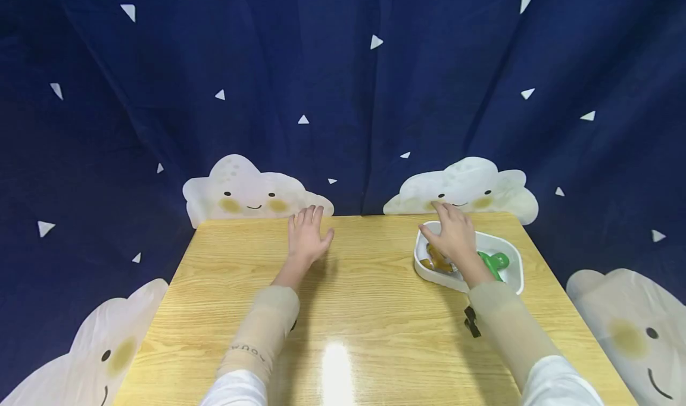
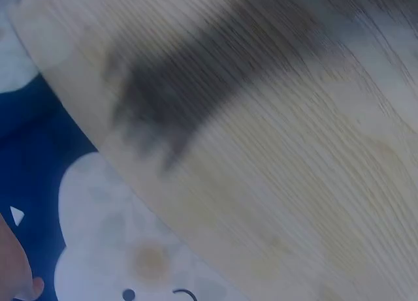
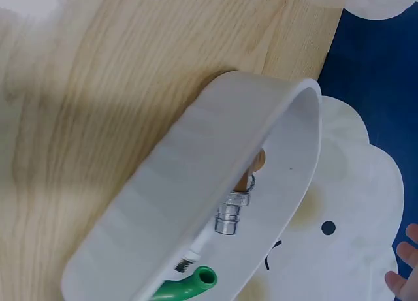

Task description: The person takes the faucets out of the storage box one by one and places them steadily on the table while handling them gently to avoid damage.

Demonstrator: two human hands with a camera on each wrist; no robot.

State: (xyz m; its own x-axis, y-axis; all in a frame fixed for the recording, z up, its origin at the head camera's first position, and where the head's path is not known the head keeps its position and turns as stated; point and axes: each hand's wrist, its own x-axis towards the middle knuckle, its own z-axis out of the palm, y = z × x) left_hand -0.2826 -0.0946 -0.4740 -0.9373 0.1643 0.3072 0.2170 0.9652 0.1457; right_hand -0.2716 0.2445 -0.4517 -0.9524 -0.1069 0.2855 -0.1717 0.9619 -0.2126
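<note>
My left hand (image 1: 308, 236) is held over the back left-middle of the wooden table (image 1: 364, 311), fingers spread and straight, holding nothing. Its shadow falls on the wood, apart from it. At the back right, my right hand (image 1: 452, 236) hovers over a white plastic tub (image 1: 511, 263), fingers extended and thumb out. Inside the tub lie a brown piece (image 1: 436, 260) and a green piece (image 1: 495, 263). The right wrist view shows a hollow-ended green tube (image 3: 196, 283), a ribbed silver metal fitting (image 3: 230, 213) and a white part with a threaded tip (image 3: 186, 262). My right hand partly covers the contents.
A dark blue curtain (image 1: 343, 96) with printed clouds hangs behind the table and at both sides. A black strap (image 1: 471, 322) shows at my right forearm. Light glares off the table's near middle.
</note>
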